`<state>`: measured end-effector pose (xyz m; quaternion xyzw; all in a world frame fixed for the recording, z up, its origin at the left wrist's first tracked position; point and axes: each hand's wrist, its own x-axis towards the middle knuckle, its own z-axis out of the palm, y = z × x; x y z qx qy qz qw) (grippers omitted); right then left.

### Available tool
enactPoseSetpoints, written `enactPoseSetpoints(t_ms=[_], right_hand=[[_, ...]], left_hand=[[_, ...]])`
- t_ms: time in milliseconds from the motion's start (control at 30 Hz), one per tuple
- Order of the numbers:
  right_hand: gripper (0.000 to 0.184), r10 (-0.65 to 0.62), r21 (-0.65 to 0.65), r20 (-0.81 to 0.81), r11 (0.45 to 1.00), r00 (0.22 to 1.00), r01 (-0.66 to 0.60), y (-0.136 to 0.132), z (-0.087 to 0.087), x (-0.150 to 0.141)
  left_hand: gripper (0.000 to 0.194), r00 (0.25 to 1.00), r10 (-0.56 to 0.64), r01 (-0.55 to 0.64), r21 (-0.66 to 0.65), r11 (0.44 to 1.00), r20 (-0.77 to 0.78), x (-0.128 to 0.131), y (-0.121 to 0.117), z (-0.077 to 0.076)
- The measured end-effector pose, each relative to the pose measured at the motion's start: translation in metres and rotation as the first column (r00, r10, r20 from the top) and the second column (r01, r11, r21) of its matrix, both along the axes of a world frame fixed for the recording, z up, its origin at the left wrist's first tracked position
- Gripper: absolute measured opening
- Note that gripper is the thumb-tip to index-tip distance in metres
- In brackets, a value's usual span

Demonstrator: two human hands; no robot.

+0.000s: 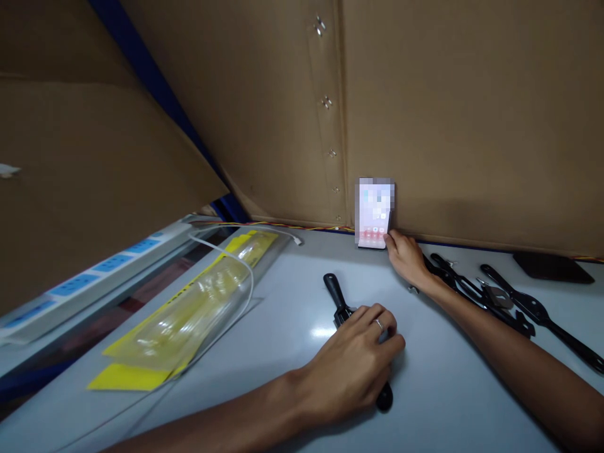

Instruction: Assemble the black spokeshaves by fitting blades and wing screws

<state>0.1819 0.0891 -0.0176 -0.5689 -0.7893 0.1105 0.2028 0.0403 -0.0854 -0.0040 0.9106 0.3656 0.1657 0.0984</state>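
Observation:
My left hand (356, 362), with a ring on one finger, is curled over the middle of a black spokeshave (335, 292) lying on the table. One handle shows above the hand and the other end pokes out below; the blade part is mostly covered. Farther back, a lit phone (372, 217) leans upright against the cardboard wall, its picture partly pixelated. The fingers of my right hand (406, 255) are closed at the phone's lower right edge, fingertips partly hidden. Beneath and beside my right forearm lie parts of more black spokeshaves (533, 307) and a loose metal piece (497, 297).
Yellow-backed clear plastic packaging (198, 302) lies at left, with a white cable (252, 277) looped over it. A white power strip (89, 280) runs along the left edge. A dark flat object (552, 267) rests at back right. Cardboard (462, 113) walls the back.

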Motion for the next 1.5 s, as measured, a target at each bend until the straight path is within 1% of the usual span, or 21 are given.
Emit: enactPoseSetpoints(t_ms=[400,467,567,667,767,833,900,933,967,1000,1033,1100,1167,1233,1267,1333,1367,1400,1433,1500], right_hand=[[0.029,0.016,0.001,-0.08,1.0,0.997,-0.016,0.001,-0.002,0.0],[0.028,0.025,0.012,-0.11,1.0,0.994,-0.024,0.002,0.003,0.0],[0.029,0.052,0.05,-0.161,0.998,0.986,-0.044,0.002,0.018,0.005],[0.044,0.095,0.112,-0.194,0.991,0.976,-0.074,-0.009,0.039,0.022],[0.045,0.12,0.178,-0.208,0.98,0.971,-0.083,-0.035,0.055,0.049],[0.043,0.125,0.206,-0.199,0.975,0.972,-0.083,-0.056,0.057,0.073],[0.043,0.107,0.234,-0.167,0.97,0.98,-0.066,-0.075,0.051,0.099],[0.042,0.094,0.245,-0.141,0.968,0.986,-0.057,-0.082,0.045,0.112],[0.041,0.071,0.266,-0.094,0.963,0.993,-0.044,-0.088,0.038,0.126],[0.041,0.031,0.32,0.043,0.946,0.999,-0.044,-0.091,0.031,0.138],[0.041,-0.031,0.359,0.156,0.933,0.987,-0.028,-0.093,0.025,0.149],[0.039,-0.103,0.37,0.219,0.929,0.97,0.014,-0.095,0.014,0.165],[0.037,-0.137,0.361,0.259,0.932,0.956,0.036,-0.098,0.009,0.172],[0.033,-0.139,0.35,0.314,0.936,0.939,0.022,-0.103,0.009,0.168],[0.031,-0.135,0.348,0.341,0.938,0.93,0.008,-0.107,0.009,0.163],[0.024,-0.126,0.351,0.383,0.936,0.915,-0.018,-0.116,0.01,0.152],[0.022,-0.116,0.349,0.402,0.936,0.908,-0.035,-0.12,0.01,0.147],[0.021,-0.11,0.353,0.416,0.934,0.903,-0.048,-0.123,0.01,0.142],[0.019,-0.105,0.355,0.428,0.933,0.898,-0.06,-0.126,0.009,0.139],[0.015,-0.096,0.359,0.445,0.93,0.891,-0.079,-0.129,0.009,0.136]], left_hand=[[0.028,1.0,-0.002,0.002,0.005,1.0,0.023,-0.001,0.001,-0.002],[0.029,0.999,-0.009,0.008,0.008,1.0,0.039,-0.001,0.001,-0.003],[0.03,0.997,-0.021,0.019,0.017,1.0,0.078,-0.001,0.0,-0.003],[0.032,0.986,-0.038,0.034,0.027,0.999,0.161,-0.001,-0.001,-0.002],[0.032,0.948,-0.028,0.018,0.035,0.999,0.318,-0.006,0.004,0.002],[0.032,0.901,0.04,-0.062,0.036,0.997,0.432,-0.011,0.013,0.003],[0.03,0.862,0.112,-0.15,0.037,0.988,0.495,-0.016,0.024,0.003],[0.029,0.855,0.129,-0.17,0.037,0.985,0.503,-0.019,0.028,0.003],[0.028,0.856,0.124,-0.168,0.042,0.985,0.501,-0.02,0.031,0.002],[0.027,0.865,0.102,-0.145,0.05,0.988,0.491,-0.021,0.033,0.002],[0.025,0.877,0.064,-0.107,0.064,0.992,0.476,-0.021,0.033,0.002],[0.021,0.899,-0.049,0.003,0.106,0.994,0.434,-0.02,0.027,0.002],[0.024,0.911,-0.176,0.13,0.145,0.981,0.373,-0.017,0.018,0.002],[0.021,0.914,-0.264,0.224,0.161,0.961,0.307,-0.015,0.008,0.004],[0.021,0.92,-0.307,0.279,0.142,0.95,0.244,-0.013,0.005,0.005],[0.022,0.928,-0.334,0.32,0.105,0.941,0.166,-0.01,0.0,0.01],[0.014,0.935,-0.33,0.32,0.095,0.943,0.128,-0.009,-0.002,0.013],[0.011,0.951,-0.302,0.299,0.054,0.953,0.065,-0.008,-0.002,0.015],[0.014,0.958,-0.284,0.283,0.044,0.958,0.034,-0.008,-0.001,0.016],[0.022,0.971,-0.236,0.235,0.048,0.971,0.02,-0.01,0.002,0.013]])
